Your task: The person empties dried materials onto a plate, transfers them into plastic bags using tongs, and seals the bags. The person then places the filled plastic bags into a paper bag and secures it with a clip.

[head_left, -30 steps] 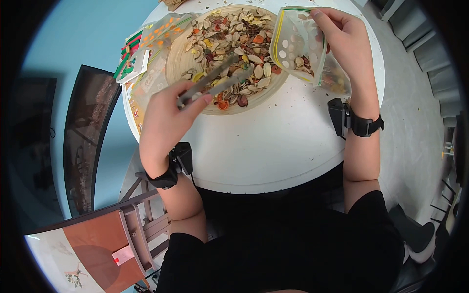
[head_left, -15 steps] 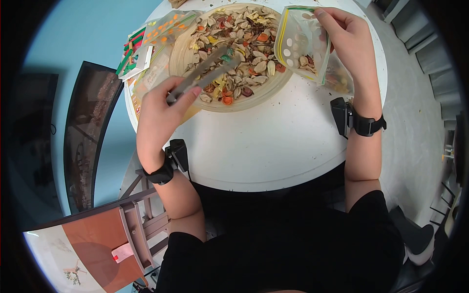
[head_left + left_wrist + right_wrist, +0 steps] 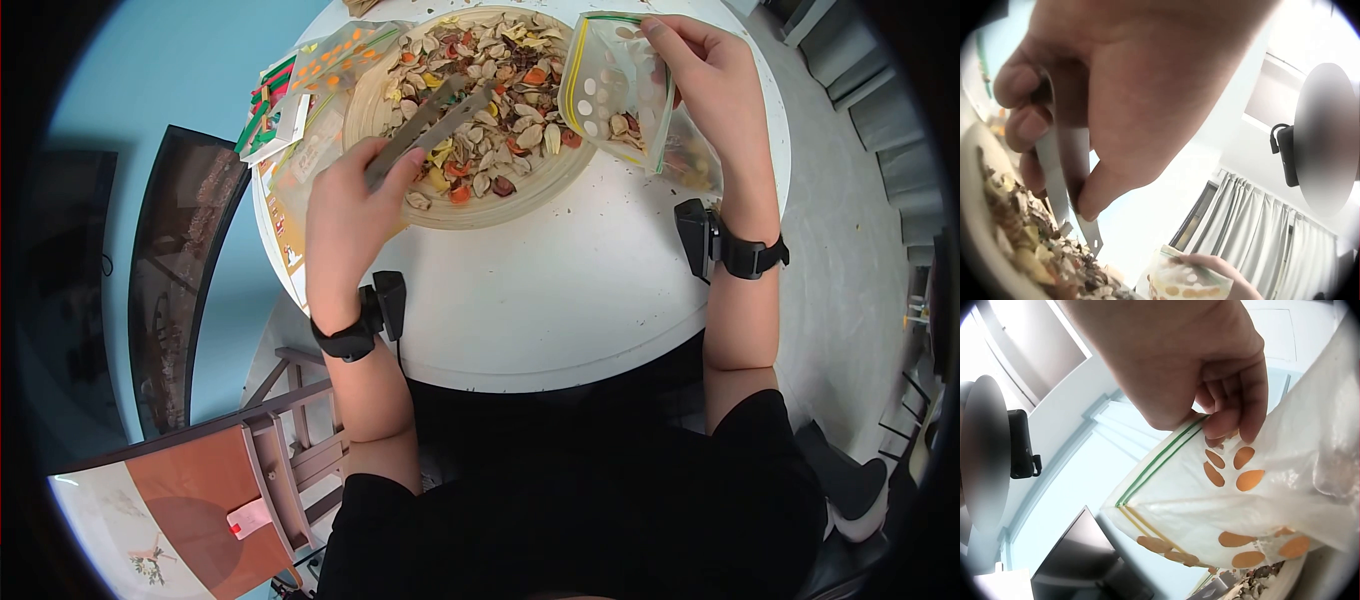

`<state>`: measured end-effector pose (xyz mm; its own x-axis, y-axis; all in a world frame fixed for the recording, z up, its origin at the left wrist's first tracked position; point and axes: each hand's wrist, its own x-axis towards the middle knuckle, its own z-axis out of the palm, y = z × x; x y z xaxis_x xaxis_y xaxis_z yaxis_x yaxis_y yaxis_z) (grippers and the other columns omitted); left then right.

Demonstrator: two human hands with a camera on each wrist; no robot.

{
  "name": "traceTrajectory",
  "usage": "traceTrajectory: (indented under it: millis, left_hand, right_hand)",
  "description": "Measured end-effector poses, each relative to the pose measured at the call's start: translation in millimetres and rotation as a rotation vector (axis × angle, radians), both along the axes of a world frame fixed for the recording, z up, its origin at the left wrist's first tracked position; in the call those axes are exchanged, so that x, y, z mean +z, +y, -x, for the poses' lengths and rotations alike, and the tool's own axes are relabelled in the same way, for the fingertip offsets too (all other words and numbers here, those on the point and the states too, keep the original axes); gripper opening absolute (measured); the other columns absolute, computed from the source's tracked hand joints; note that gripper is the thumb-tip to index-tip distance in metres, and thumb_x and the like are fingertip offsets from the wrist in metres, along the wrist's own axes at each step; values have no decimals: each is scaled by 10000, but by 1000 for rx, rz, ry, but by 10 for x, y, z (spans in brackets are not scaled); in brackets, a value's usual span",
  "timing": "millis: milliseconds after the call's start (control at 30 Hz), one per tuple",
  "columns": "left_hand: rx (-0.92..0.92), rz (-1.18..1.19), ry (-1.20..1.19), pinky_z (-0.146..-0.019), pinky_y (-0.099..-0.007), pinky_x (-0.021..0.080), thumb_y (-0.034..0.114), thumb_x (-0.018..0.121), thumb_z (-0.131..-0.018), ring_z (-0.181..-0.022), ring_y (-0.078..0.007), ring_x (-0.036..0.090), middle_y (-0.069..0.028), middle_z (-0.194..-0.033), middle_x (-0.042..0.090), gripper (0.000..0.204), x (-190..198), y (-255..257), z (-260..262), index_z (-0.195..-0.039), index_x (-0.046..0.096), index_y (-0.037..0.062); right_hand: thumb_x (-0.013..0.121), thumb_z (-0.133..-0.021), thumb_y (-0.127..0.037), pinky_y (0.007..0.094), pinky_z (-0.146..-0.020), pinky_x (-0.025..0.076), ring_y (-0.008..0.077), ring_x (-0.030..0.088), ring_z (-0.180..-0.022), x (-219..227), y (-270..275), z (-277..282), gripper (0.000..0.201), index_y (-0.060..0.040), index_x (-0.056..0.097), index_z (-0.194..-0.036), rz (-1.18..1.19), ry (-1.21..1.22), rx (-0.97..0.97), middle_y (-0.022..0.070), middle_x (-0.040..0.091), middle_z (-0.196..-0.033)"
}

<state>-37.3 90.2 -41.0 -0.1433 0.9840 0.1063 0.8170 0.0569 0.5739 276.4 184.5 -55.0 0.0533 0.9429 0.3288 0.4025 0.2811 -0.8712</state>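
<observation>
In the head view the left hand (image 3: 352, 222) grips metal tongs (image 3: 425, 120), whose two separated tips reach over dried petals and pods (image 3: 500, 140) on a round woven tray (image 3: 362, 112). The left wrist view shows the thumb and fingers of the left hand (image 3: 1116, 94) around the tongs (image 3: 1063, 169). The right hand (image 3: 718, 95) pinches the top edge of a dotted zip bag (image 3: 605, 90), held with its mouth spread beside the tray; some pieces lie inside it. In the right wrist view the bag (image 3: 1179, 519) hangs from the fingers of the right hand (image 3: 1197, 369).
A second clear bag with contents (image 3: 693, 165) lies beneath the held one. Left of the tray are an orange-dotted bag (image 3: 350, 55), a white box (image 3: 282, 130) with green and red items, and a flat clear bag (image 3: 310, 155). Small crumbs dot the white table (image 3: 540, 290).
The left hand and tongs first moved left, then back a little to the right and away from the body over the petals. The right hand and its bag have barely moved.
</observation>
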Motion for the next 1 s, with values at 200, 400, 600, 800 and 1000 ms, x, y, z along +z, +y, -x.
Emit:
traceTrajectory:
  millis: [200,400,600,800,1000]
  left_hand:
    - [-87,21,114,-646,-405,503,390,744,-899,-687,-325,660,-144,-760,691,390,-41,67,-318,-1007,734,16]
    - [-11,-15,215,-673,-412,525,404,748,-888,-719,-324,686,-134,-778,710,400,-75,104,-250,-1032,742,31]
    - [128,11,121,-704,-396,538,430,733,-902,-758,-318,713,-147,-789,731,429,9,149,-99,-1042,747,24]
    - [135,101,129,-697,-374,528,435,728,-910,-735,-274,697,-153,-782,719,471,-79,197,-78,-1059,735,-11]
    - [35,73,124,-687,-339,506,387,759,-906,-712,-196,657,-138,-779,695,480,-107,172,-74,-1079,711,-58]
  right_hand:
    - [676,-978,-312,210,-538,397,27,516,-596,13,-4,-7,324,-22,779,-1078,25,-4,-1,-38,634,-688]
    - [670,-982,-319,212,-538,396,26,516,-601,4,-12,-8,330,-23,779,-1078,17,13,13,-38,634,-690]
    - [633,-990,-203,229,-521,417,48,543,-590,332,-212,210,278,40,764,-1024,90,85,-54,-9,647,-696]
    - [660,-984,-310,216,-549,393,25,514,-610,34,-27,12,318,-31,782,-1077,36,-10,15,-39,624,-686]
    - [652,-987,-305,216,-547,386,27,507,-605,35,-14,22,313,-35,782,-1078,37,-9,17,-43,616,-678]
